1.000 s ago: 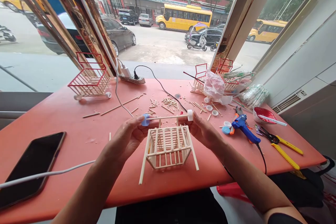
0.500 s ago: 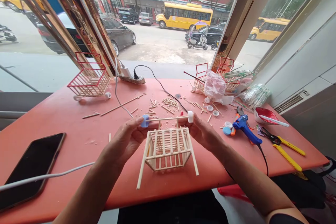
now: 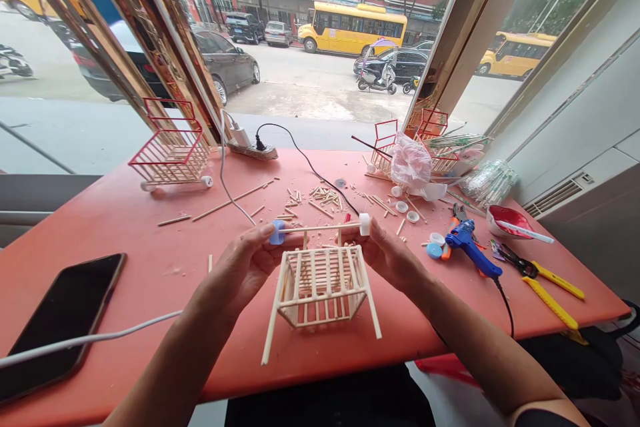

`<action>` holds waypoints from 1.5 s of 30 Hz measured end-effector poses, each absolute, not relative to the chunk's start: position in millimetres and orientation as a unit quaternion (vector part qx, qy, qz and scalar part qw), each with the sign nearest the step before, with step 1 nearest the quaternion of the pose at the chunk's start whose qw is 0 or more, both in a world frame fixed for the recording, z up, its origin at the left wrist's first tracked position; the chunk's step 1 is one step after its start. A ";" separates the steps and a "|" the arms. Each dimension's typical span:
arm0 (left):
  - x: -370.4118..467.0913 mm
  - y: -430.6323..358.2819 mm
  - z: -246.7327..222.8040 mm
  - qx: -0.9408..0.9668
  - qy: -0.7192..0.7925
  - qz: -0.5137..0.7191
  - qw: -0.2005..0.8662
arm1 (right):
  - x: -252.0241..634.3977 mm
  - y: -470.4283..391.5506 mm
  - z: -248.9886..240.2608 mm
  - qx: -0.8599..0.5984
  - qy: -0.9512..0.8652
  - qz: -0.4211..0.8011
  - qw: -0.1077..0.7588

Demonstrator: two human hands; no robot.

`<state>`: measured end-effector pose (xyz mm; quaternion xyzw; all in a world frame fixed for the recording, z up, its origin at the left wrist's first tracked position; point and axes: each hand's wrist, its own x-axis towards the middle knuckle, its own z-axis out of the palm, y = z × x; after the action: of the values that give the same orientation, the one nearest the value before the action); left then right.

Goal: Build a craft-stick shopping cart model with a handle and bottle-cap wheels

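Note:
A small cart frame of pale wooden sticks [image 3: 323, 277] is held over the near part of the table, with two long sticks jutting toward me. Across its far side runs a thin stick axle [image 3: 320, 228], with a blue bottle cap [image 3: 277, 232] on the left end and a white bottle cap [image 3: 365, 224] on the right. My left hand [image 3: 253, 260] pinches the blue cap between thumb and fingers. At the other end, my right hand [image 3: 390, 250] is closed on the white cap; its fingertips are partly hidden behind the frame.
Cut sticks [image 3: 327, 199] and crumbs lie beyond my hands. A finished cart with red edges [image 3: 173, 147] stands back left. On the right are a blue glue gun [image 3: 465, 240], yellow-handled pliers [image 3: 545, 287] and a red bowl [image 3: 510, 220]. A phone [image 3: 60, 313] and white cable lie left.
Both hands keep their hold on the caps. The view has shifted very slightly; the cart frame sits almost exactly where it was.

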<state>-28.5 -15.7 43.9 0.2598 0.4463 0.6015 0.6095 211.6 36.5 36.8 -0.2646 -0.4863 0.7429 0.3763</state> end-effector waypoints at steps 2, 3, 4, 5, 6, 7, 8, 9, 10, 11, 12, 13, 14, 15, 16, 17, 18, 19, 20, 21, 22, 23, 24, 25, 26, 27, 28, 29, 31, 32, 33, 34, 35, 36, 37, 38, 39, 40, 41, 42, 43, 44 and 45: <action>-28.1 -15.4 44.1 0.256 0.448 0.602 0.610 | 211.7 36.9 35.9 -0.260 -0.491 0.742 0.375; -27.9 -15.2 44.2 0.252 0.450 0.602 0.609 | 211.9 37.0 35.6 -0.258 -0.495 0.740 0.374; -27.7 -15.1 44.4 0.248 0.453 0.602 0.609 | 212.1 37.0 35.4 -0.256 -0.500 0.738 0.374; -27.4 -15.0 44.6 0.244 0.455 0.603 0.608 | 212.2 37.0 35.3 -0.254 -0.504 0.737 0.373; -27.2 -15.0 44.8 0.239 0.457 0.604 0.607 | 212.3 37.0 35.2 -0.252 -0.506 0.735 0.373; -26.9 -15.0 45.1 0.234 0.459 0.606 0.607 | 212.4 37.1 35.1 -0.251 -0.507 0.735 0.373; -26.7 -15.1 45.4 0.230 0.460 0.607 0.606 | 212.3 37.2 35.0 -0.250 -0.506 0.736 0.373; -26.5 -15.1 45.7 0.227 0.461 0.608 0.605 | 212.2 37.3 34.8 -0.250 -0.504 0.737 0.373; -26.4 -15.2 46.0 0.224 0.463 0.608 0.605 | 212.1 37.5 34.5 -0.250 -0.503 0.739 0.372; -26.2 -15.2 46.3 0.223 0.464 0.609 0.604 | 212.0 37.7 34.3 -0.249 -0.502 0.740 0.372; -26.1 -15.2 46.5 0.223 0.465 0.608 0.604 | 211.9 37.9 34.0 -0.249 -0.502 0.741 0.371; -26.0 -15.2 46.6 0.223 0.465 0.608 0.604 | 211.9 38.0 33.8 -0.249 -0.502 0.741 0.370; -25.9 -15.1 46.6 0.224 0.466 0.607 0.604 | 211.9 38.0 33.7 -0.250 -0.503 0.740 0.370; -25.9 -15.1 46.5 0.224 0.466 0.606 0.604 | 211.9 38.0 33.8 -0.251 -0.503 0.740 0.370; -26.0 -15.1 46.2 0.225 0.467 0.605 0.605 | 212.0 37.9 34.0 -0.251 -0.503 0.740 0.369; -26.2 -15.1 45.9 0.226 0.466 0.604 0.605 | 212.0 37.7 34.3 -0.250 -0.504 0.740 0.369; -26.4 -15.2 45.4 0.227 0.466 0.604 0.606 | 212.0 37.5 34.8 -0.249 -0.505 0.740 0.369; -26.7 -15.2 45.0 0.229 0.464 0.604 0.606 | 212.0 37.4 35.2 -0.247 -0.506 0.740 0.369; -26.9 -15.2 44.6 0.232 0.462 0.603 0.607 | 212.0 37.4 35.6 -0.244 -0.506 0.740 0.369; -27.1 -15.1 44.3 0.235 0.460 0.604 0.607 | 211.9 37.4 35.9 -0.241 -0.507 0.741 0.369; -27.3 -15.0 44.0 0.238 0.457 0.605 0.607 | 211.8 37.4 36.1 -0.240 -0.506 0.741 0.370; -27.5 -14.9 43.8 0.242 0.454 0.606 0.607 | 211.8 37.5 36.1 -0.238 -0.505 0.742 0.370; -27.6 -14.8 43.7 0.244 0.451 0.608 0.606 | 211.7 37.6 36.1 -0.238 -0.503 0.743 0.371; -27.7 -14.8 43.6 0.247 0.449 0.609 0.605 | 211.7 37.6 35.9 -0.238 -0.501 0.745 0.371; -27.8 -14.8 43.5 0.248 0.447 0.611 0.604 | 211.7 37.6 35.7 -0.238 -0.499 0.746 0.371; -27.9 -14.8 43.5 0.249 0.446 0.611 0.604 | 211.7 37.6 35.5 -0.239 -0.497 0.746 0.372; -28.0 -14.9 43.4 0.249 0.446 0.611 0.605 | 211.7 37.5 35.3 -0.240 -0.497 0.746 0.373; -28.0 -14.9 43.5 0.249 0.445 0.611 0.606 | 211.6 37.4 35.2 -0.240 -0.497 0.746 0.372; -27.7 -14.9 44.0 0.245 0.445 0.612 0.606 | 211.5 37.3 34.9 -0.240 -0.498 0.745 0.373; -27.4 -14.9 44.5 0.242 0.446 0.612 0.606 | 211.3 37.2 34.8 -0.240 -0.499 0.744 0.374; -27.0 -14.8 45.0 0.240 0.447 0.613 0.606 | 211.2 37.2 34.6 -0.239 -0.500 0.743 0.376; -26.5 -14.8 45.7 0.237 0.448 0.612 0.606 | 211.1 37.3 34.4 -0.237 -0.501 0.742 0.377; -26.1 -14.8 46.3 0.235 0.450 0.612 0.607 | 211.0 37.3 34.2 -0.236 -0.500 0.743 0.377; -25.7 -14.8 47.0 0.232 0.452 0.611 0.607 | 211.0 37.3 34.0 -0.235 -0.499 0.744 0.377; -25.4 -14.8 47.6 0.230 0.454 0.611 0.606 | 211.0 37.4 33.8 -0.236 -0.497 0.746 0.376; -25.2 -14.8 48.0 0.227 0.455 0.612 0.606 | 211.0 37.4 33.7 -0.237 -0.494 0.748 0.375; -25.1 -14.8 48.4 0.226 0.457 0.611 0.606 | 211.0 37.4 33.6 -0.239 -0.492 0.749 0.375; -25.1 -14.8 48.7 0.225 0.458 0.611 0.605 | 211.1 37.4 33.7 -0.241 -0.490 0.749 0.375; -25.1 -14.9 48.8 0.225 0.459 0.610 0.605 | 211.1 37.3 33.8 -0.242 -0.489 0.749 0.376; -25.1 -14.9 48.9 0.227 0.460 0.608 0.606 | 211.2 37.2 33.9 -0.244 -0.488 0.748 0.377; -25.1 -14.9 48.9 0.230 0.461 0.606 0.606 | 211.1 37.1 34.2 -0.245 -0.487 0.749 0.378; -25.1 -14.9 48.8 0.232 0.461 0.605 0.606 | 211.0 37.0 34.5 -0.244 -0.486 0.750 0.377; -25.1 -14.9 48.7 0.233 0.462 0.606 0.605 | 210.9 36.8 34.9 -0.242 -0.486 0.751 0.376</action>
<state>-25.1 -14.9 48.7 0.2332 0.4616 0.6056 0.6047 210.9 36.8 34.9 -0.2425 -0.4856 0.7509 0.3762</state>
